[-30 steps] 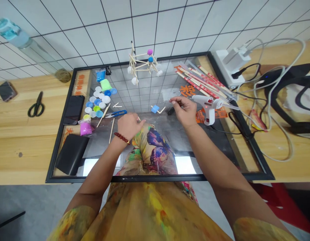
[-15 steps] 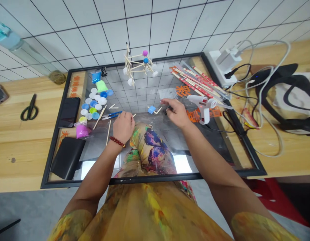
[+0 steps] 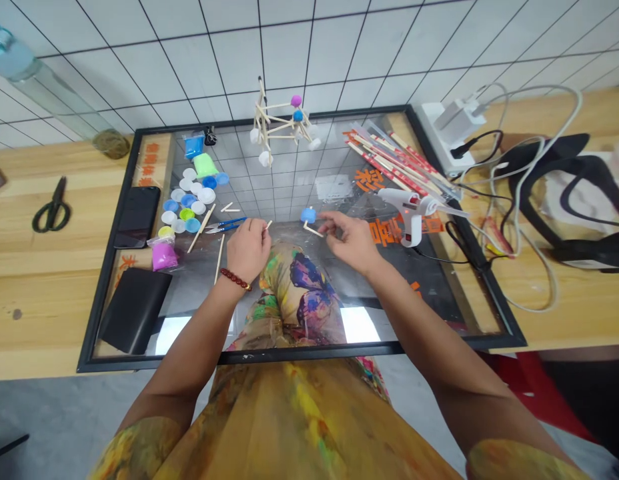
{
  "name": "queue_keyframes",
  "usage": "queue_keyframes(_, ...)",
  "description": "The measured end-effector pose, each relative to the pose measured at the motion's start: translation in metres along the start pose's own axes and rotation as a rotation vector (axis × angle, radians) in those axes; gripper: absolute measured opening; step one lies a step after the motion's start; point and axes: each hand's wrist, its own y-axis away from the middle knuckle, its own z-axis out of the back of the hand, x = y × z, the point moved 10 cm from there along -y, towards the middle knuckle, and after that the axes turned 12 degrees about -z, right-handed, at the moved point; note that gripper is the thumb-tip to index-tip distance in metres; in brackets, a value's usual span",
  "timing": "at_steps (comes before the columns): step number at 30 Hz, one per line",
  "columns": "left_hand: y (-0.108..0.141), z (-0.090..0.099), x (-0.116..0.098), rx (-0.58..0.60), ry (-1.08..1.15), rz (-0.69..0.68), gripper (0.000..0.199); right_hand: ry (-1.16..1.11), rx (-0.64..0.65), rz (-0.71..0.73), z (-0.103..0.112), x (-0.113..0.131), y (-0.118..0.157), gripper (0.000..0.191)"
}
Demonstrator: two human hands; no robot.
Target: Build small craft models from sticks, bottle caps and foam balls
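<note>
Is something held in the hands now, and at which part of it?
The left hand holds a wooden stick below its visible tip; the rest is hidden. Whether the right hand holds another stick near the blue clay cannot be told.

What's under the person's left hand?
One end of a pale stick pokes out by the left hand's fingers, and the blue-handled snips reach its upper edge. Anything beneath the palm is covered, so I can't tell what is there.
</note>
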Motion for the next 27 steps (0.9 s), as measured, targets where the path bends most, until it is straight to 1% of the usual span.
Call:
queue_keyframes(2,0.001,0.002,0.003,-0.038,0.039,0.006,0.026,-0.030,0.039,-0.056,-0.005,0.003,0.011,0.050)
queue_keyframes(4,0.001,0.006,0.006,-0.094,0.088,0.009,0.032,-0.071,0.055,-0.077,-0.005,0.007,0.020,0.049)
queue_keyframes(6,0.001,0.012,0.011,-0.173,0.158,0.017,0.033,-0.123,0.022,-0.081,0.002,0.008,0.023,0.045)
queue_keyframes(8,0.001,0.016,0.018,-0.259,0.270,0.045,0.029,-0.174,-0.050,-0.071,0.015,0.006,0.019,0.037)
queue_keyframes(10,0.002,0.013,0.028,-0.312,0.478,0.118,0.022,-0.202,-0.110,-0.053,0.028,0.002,0.011,0.029)
queue_keyframes(12,0.003,0.003,0.037,-0.338,0.762,0.233,0.018,-0.200,-0.139,-0.047,0.035,-0.001,0.002,0.023)
queue_keyframes(14,0.005,-0.009,0.037,-0.350,1.035,0.339,0.015,-0.188,-0.147,-0.055,0.038,-0.002,-0.004,0.019)
queue_keyframes(16,0.005,-0.011,0.027,-0.358,1.195,0.375,0.015,-0.213,-0.120,-0.063,0.035,0.003,-0.004,0.021)
queue_keyframes(17,0.003,-0.010,0.017,-0.344,1.226,0.355,0.015,-0.245,-0.090,-0.067,0.031,0.008,-0.002,0.024)
queue_keyframes(20,-0.008,0.000,-0.026,-0.249,1.193,0.190,0.015,-0.357,0.016,-0.042,0.015,0.030,0.006,0.028)
queue_keyframes(22,-0.015,0.002,-0.053,-0.189,1.183,0.092,0.014,-0.415,0.032,0.011,0.012,0.045,0.009,0.027)
queue_keyframes(23,-0.017,0.001,-0.061,-0.170,1.188,0.072,0.014,-0.441,0.013,0.037,0.013,0.050,0.009,0.027)
queue_keyframes(24,-0.018,-0.001,-0.064,-0.171,1.182,0.072,0.015,-0.462,-0.018,0.047,0.017,0.050,0.008,0.028)
queue_keyframes(25,-0.018,-0.002,-0.062,-0.189,1.152,0.088,0.015,-0.476,-0.060,0.038,0.023,0.046,0.006,0.030)
queue_keyframes(27,-0.016,-0.003,-0.047,-0.255,0.998,0.126,0.014,-0.450,-0.136,-0.015,0.034,0.029,0.000,0.031)
